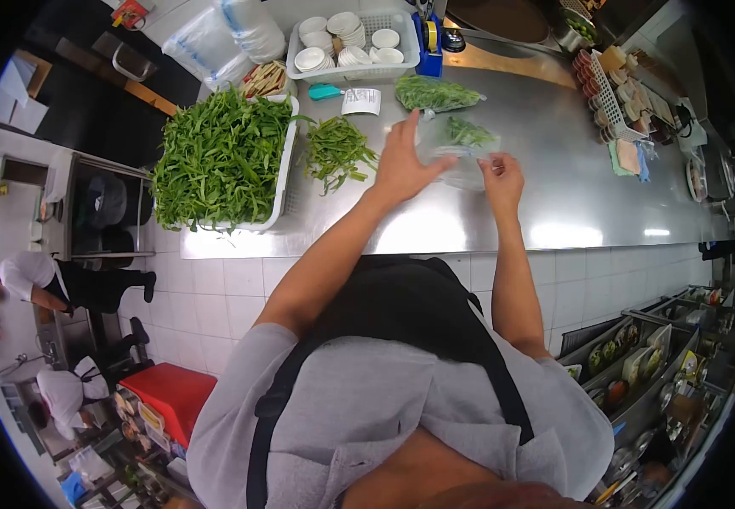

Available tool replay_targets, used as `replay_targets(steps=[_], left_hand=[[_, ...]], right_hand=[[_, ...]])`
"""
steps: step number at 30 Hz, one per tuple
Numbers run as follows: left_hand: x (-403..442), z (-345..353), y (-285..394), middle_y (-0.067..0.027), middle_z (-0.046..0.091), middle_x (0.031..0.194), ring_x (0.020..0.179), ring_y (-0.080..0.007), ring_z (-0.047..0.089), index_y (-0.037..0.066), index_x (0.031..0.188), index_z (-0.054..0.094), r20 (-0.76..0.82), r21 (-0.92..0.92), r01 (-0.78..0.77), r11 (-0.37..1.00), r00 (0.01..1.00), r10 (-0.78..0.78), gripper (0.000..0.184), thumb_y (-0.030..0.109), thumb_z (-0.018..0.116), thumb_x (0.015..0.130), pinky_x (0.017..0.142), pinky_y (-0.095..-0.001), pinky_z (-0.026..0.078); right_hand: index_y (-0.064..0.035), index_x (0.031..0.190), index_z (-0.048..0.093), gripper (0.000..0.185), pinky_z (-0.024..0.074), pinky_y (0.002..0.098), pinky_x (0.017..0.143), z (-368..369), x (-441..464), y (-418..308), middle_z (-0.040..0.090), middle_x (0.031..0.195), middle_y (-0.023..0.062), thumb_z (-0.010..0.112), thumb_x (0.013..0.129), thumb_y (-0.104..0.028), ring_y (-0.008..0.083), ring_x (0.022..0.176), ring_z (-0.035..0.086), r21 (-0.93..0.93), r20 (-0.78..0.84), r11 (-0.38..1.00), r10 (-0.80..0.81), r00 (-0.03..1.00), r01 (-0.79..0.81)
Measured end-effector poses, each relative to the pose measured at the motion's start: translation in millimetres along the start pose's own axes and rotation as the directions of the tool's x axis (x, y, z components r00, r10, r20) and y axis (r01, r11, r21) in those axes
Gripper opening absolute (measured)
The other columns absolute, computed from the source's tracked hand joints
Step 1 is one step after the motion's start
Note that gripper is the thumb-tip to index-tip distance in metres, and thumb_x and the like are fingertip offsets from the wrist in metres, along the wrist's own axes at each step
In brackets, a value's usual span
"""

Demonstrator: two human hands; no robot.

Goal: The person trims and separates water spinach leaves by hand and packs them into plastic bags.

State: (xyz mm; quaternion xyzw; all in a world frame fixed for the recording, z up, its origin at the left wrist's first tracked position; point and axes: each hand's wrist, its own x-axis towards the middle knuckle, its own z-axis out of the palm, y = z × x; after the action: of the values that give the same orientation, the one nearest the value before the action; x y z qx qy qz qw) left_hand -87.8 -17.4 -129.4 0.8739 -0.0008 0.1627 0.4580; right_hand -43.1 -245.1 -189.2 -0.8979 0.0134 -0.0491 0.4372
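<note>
A clear plastic bag (468,172) lies on the steel counter with some green leaves (469,132) inside its far part. My right hand (502,180) pinches the near right edge of this bag between thumb and fingertips. On its left side, my left hand (403,163) has the fingers stretched out and the thumb spread toward the bag's near edge. Just beyond is a filled bag of greens (437,93). Left of my left hand lies a loose pile of cut greens (337,151). A white basket (286,161) heaped with leafy greens (219,157) stands farther left.
At the back are a basket of white small dishes (352,64), a blue tape dispenser (429,42), a teal-handled tool (325,92) and a paper label (361,102). A condiment rack (618,93) and folded cloths (629,159) sit right. Two people (66,284) work at far left.
</note>
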Motion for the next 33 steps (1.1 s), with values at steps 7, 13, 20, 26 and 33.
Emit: replay_targets(steps=[7,13,20,26,33], left_hand=[[31,10,-81,-0.0162,0.067,0.106,0.099,-0.0299,0.066,0.001,0.127,0.061,0.073,-0.042,0.256,0.966,0.965,-0.252,0.047,0.014,0.073,0.084,0.087,-0.04,0.054],[45,0,-76,-0.0041,0.065,0.083,0.101,-0.0205,0.066,0.009,0.102,0.062,0.506,-0.774,0.619,0.131,0.729,-0.461,0.014,0.014,0.067,0.089,0.086,-0.037,0.052],[29,0,-80,0.0004,0.061,0.078,0.08,-0.0141,0.062,0.013,0.09,0.062,0.503,-0.68,0.626,0.381,0.777,-0.38,0.017,0.026,0.073,0.091,0.07,-0.0295,0.047],[39,-5,-64,0.0042,0.059,0.075,0.066,-0.0079,0.056,0.014,0.082,0.063,0.244,-0.431,0.39,0.814,0.919,-0.311,0.022,0.029,0.074,0.092,0.065,-0.0259,0.046],[91,-16,-63,-0.0002,0.061,0.075,0.067,-0.0107,0.058,0.009,0.089,0.066,0.15,-0.518,0.543,0.661,0.818,-0.555,0.02,0.028,0.068,0.094,0.067,-0.0291,0.049]], right_hand=[[-0.0026,0.115,0.058,0.02,0.0516,0.0312,0.071,-14,30,-2,0.067,0.095,0.0053,0.059,0.102,-0.018,0.0157,0.083,0.064,0.824,0.249,0.46,0.23,0.941,-0.331],[-0.0066,0.111,0.06,0.019,0.0486,0.0257,0.068,-21,36,-16,0.066,0.09,0.004,0.061,0.103,-0.024,0.0114,0.081,0.061,0.67,0.555,0.593,0.001,0.832,-0.447],[-0.0076,0.103,0.06,0.019,0.0522,0.03,0.068,9,54,14,0.065,0.091,0.0069,0.059,0.104,-0.026,0.0156,0.079,0.061,0.783,0.589,0.185,0.087,0.804,-0.593],[-0.0048,0.112,0.06,0.02,0.0539,0.0347,0.08,16,81,-8,0.063,0.108,0.0096,0.056,0.105,-0.023,0.0213,0.09,0.062,0.86,0.455,0.233,0.055,0.889,-0.454],[-0.0113,0.13,0.063,0.041,0.0485,0.0382,0.098,8,111,-28,0.062,0.112,0.0136,0.07,0.089,-0.01,0.0273,0.106,0.06,0.325,0.411,0.941,-0.231,0.882,0.095]])
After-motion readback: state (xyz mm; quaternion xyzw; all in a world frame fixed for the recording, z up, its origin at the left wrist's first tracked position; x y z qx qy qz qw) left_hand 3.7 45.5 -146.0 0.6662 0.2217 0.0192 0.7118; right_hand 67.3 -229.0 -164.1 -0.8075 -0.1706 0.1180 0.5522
